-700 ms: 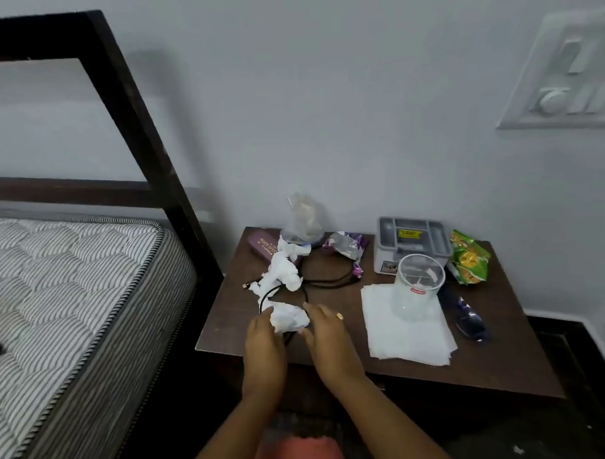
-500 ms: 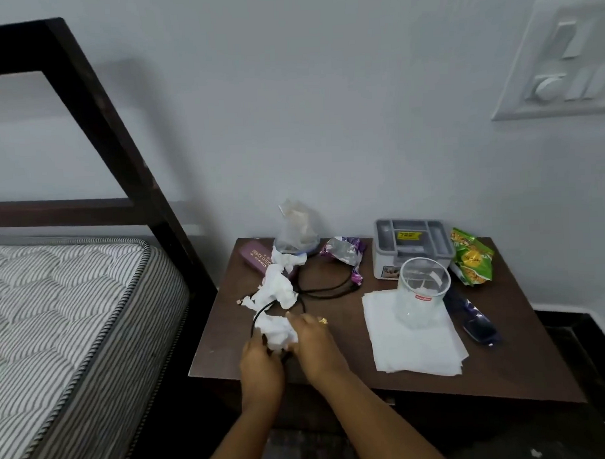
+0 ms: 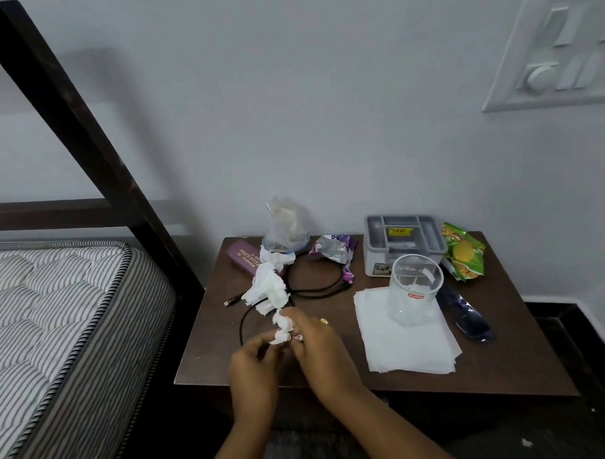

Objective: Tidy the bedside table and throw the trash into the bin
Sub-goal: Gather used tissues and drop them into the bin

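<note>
Both hands are working at the front-left part of the dark brown wooden bedside table (image 3: 505,370). The left hand (image 3: 252,366) and the right hand (image 3: 319,349) are each pinching a small crumpled white tissue wad (image 3: 283,328) with curled fingers, holding it just above the tabletop. The wad is looking compressed, creased and light. Judged from the layout, the task is standing at an early stage. A larger crumpled white tissue (image 3: 267,289), a purple foil wrapper (image 3: 334,250), a green snack packet (image 3: 463,254) and a clear plastic bag (image 3: 285,226) are lying on the table and appear to be awaiting disposal. A black cable (image 3: 317,287), a clear glass tumbler (image 3: 414,287) on flat white napkins (image 3: 404,342), a grey plastic organiser box (image 3: 402,239), a purple spectacle case (image 3: 247,257) and dark sunglasses (image 3: 468,316) are awaiting arrangement. No bin is showing in view.
</note>
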Motion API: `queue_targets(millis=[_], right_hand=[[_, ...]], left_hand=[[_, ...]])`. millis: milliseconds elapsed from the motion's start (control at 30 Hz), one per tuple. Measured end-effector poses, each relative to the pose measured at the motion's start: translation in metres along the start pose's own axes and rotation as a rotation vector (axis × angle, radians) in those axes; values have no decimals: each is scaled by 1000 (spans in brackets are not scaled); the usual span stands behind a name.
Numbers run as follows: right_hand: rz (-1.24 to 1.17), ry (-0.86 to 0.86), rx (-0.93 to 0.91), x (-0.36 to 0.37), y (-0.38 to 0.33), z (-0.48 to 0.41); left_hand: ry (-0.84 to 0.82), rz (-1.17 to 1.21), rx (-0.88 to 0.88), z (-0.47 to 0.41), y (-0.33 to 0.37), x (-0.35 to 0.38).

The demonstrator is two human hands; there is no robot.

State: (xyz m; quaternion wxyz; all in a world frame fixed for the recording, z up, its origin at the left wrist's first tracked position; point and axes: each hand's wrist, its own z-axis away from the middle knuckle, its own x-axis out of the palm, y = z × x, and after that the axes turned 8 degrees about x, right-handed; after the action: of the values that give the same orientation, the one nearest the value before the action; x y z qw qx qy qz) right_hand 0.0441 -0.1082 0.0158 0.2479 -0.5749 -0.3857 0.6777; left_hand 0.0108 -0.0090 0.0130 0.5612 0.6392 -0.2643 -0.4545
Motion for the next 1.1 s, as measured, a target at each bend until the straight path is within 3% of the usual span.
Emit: queue_targets(millis=[167, 300, 433, 567, 900, 1100], right_hand=[[8, 90, -28, -14, 3, 15], [-116, 156, -76, -25, -4, 29], [-277, 91, -70, -27, -6, 30], [-260, 172, 13, -12, -5, 6], [-68, 191, 347, 48, -19, -96], [-60, 336, 338, 51, -12, -92]], left_hand=[[-2, 47, 63, 25, 16, 4], [50, 452, -101, 36, 25, 13], [206, 645, -232, 41, 29, 21], [378, 720, -290, 29, 21, 19], [449, 580, -314, 7, 0, -6], [414, 576, -332, 2, -10, -7]])
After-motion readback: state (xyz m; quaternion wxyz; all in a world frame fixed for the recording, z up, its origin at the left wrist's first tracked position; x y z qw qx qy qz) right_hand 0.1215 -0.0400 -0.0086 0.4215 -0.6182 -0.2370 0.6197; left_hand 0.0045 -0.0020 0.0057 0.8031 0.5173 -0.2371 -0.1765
